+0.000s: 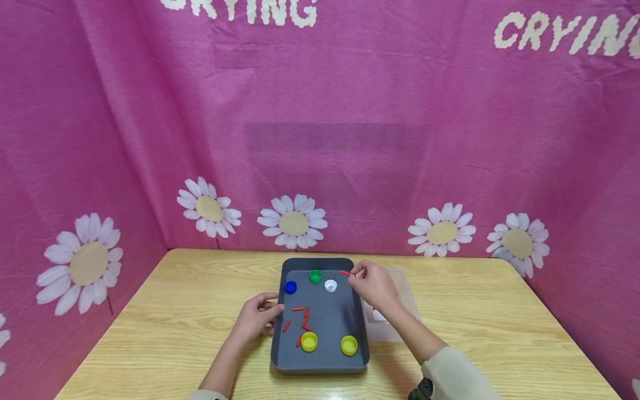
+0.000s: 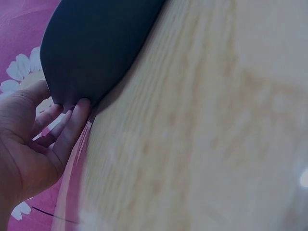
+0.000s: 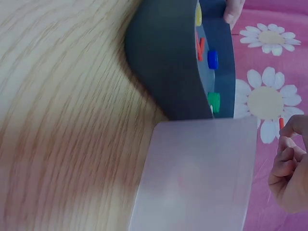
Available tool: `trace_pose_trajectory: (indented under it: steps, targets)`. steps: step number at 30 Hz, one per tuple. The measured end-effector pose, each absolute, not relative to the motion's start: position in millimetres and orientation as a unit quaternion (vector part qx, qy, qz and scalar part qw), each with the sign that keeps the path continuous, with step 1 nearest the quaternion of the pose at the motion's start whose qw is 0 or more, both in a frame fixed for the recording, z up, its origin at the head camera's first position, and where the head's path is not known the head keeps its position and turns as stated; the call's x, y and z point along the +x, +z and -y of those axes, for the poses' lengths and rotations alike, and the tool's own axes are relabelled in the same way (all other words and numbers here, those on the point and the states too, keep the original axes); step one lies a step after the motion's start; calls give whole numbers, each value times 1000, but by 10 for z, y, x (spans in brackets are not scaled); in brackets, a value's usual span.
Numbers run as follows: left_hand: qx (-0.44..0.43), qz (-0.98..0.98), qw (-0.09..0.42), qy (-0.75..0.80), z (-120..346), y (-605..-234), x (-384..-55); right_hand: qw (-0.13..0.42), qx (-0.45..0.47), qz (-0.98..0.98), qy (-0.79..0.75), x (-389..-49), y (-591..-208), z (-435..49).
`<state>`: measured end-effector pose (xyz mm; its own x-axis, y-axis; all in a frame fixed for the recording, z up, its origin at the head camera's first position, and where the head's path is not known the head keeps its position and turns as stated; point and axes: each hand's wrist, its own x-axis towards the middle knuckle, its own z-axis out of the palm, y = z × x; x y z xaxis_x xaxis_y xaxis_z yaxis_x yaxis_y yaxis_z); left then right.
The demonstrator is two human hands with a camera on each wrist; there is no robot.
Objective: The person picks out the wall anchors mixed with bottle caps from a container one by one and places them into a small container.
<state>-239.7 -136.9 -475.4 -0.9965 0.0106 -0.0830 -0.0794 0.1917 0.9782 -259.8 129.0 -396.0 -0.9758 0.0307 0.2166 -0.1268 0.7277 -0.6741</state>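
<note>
My right hand pinches a small red stick between thumb and fingertips, above the right wall of a dark grey tray. The stick's end also shows in the right wrist view. With the thumb over the rim and fingers against the outside, my left hand grips the tray's left wall. Several red sticks lie loose in the tray's left half. Around them are a blue cap, a green cap, a white cap and two yellow caps.
A translucent whitish container stands right of the tray, partly under my right forearm; something white and red shows in it. The wooden table carries everything. Pink cloth with daisies hangs behind and at both sides.
</note>
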Motion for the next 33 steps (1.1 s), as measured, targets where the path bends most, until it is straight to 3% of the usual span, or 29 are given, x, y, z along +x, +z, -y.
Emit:
trace_pose_trajectory:
  steps: [33]
  targets:
    - [-27, -784, 33, 619, 1352, -4725, -2381, 122, -1, 922, 368, -2632, -4224, -1943]
